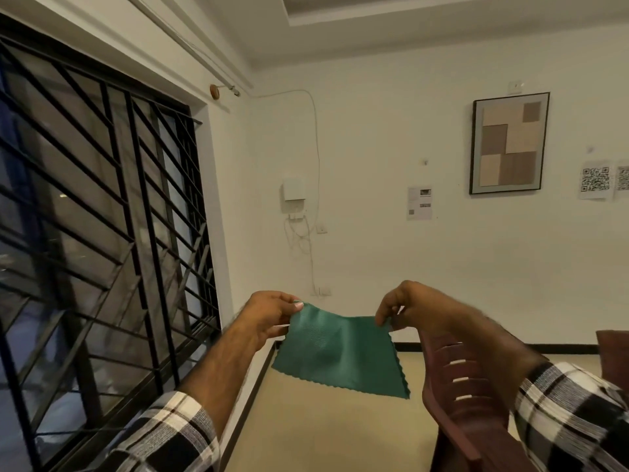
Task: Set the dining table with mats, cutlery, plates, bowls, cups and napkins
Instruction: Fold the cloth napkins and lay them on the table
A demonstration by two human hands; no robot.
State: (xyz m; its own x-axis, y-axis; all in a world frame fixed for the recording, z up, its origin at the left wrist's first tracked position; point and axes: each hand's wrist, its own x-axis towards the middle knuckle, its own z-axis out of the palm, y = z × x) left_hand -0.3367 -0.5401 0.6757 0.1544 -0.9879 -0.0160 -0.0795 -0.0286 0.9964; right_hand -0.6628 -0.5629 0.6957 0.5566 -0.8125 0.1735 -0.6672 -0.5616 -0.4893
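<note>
A green cloth napkin (pixel 340 352) with zigzag-cut edges hangs spread out in the air in front of me. My left hand (pixel 269 313) pinches its upper left corner between thumb and fingers. At the upper right corner, my right hand (pixel 405 306) pinches the cloth in the same way. The napkin's lower edge hangs free above the floor. No dining table is in view.
A dark red plastic chair (pixel 456 386) stands below my right arm, with another chair's edge (pixel 612 352) at the far right. A barred window (pixel 102 216) fills the left side. A white wall with a framed picture (pixel 509 143) lies ahead, above beige floor (pixel 323 430).
</note>
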